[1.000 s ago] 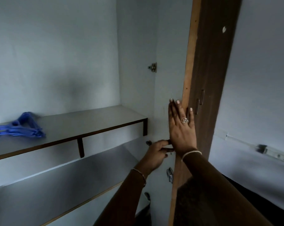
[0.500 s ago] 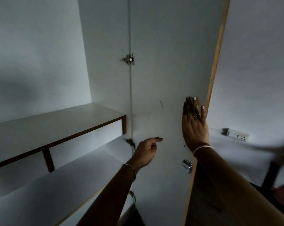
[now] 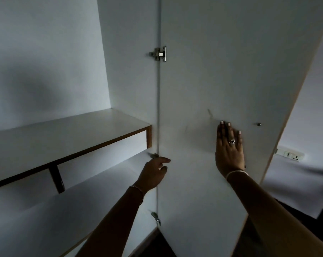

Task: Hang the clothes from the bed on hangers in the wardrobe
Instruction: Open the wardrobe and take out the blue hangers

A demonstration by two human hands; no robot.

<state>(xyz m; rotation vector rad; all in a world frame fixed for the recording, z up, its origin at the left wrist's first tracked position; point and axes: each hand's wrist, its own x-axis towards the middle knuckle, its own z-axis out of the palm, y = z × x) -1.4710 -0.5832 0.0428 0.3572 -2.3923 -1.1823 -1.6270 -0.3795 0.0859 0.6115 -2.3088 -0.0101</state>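
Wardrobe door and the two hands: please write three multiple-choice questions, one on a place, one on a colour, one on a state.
1. Where is the right hand?
A. flat on the inner face of the wardrobe door
B. on a hanger
C. on a bed

2. What colour is the door's inner face?
A. blue
B. white
C. red

3. What does the left hand hold?
A. a hanger
B. a shirt
C. nothing

Key:
1 A: its straight fingers lie against the door panel.
2 B: the panel is white, with a brown edge.
3 C: its fingers are loosely curled round nothing, close to a hinge.
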